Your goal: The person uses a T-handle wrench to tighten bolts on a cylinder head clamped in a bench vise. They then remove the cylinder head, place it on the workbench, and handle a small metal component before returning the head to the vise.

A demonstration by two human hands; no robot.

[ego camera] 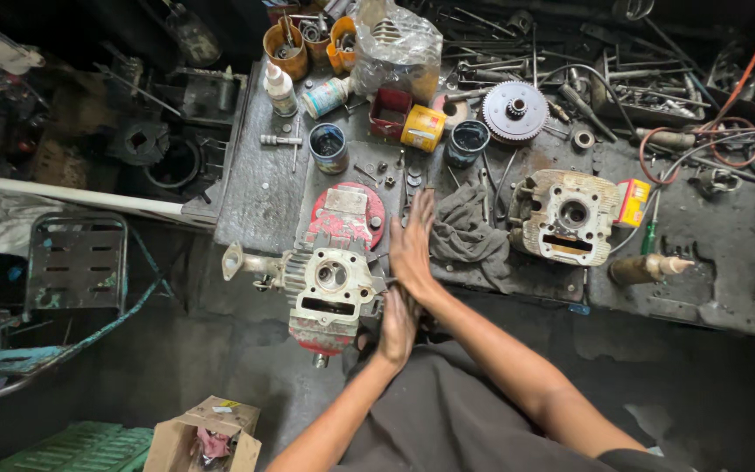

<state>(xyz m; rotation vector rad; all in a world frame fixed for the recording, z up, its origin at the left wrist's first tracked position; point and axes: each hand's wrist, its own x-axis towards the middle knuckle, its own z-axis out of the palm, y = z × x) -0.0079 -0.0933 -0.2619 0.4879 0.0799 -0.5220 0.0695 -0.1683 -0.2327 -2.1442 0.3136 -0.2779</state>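
My left hand (398, 325) lies flat with fingers together against the right side of a grey engine cylinder head (329, 284) at the bench's front edge. My right hand (412, 245) reaches over it, fingers stretched out flat on the bench between the red round plate (349, 214) and a dark grey rag (469, 232). Neither hand grips anything. A second cylinder head (565, 217) sits further right on the metal workbench (259, 197).
Tins, a dark cup (329, 147), a yellow tin (423, 128), a white bottle (280, 89), a toothed gear (515, 111), loose tools and hoses crowd the bench's back. A small yellow-red box (633, 203) and green screwdriver (649, 236) lie right. A cardboard box (205, 437) stands on the floor.
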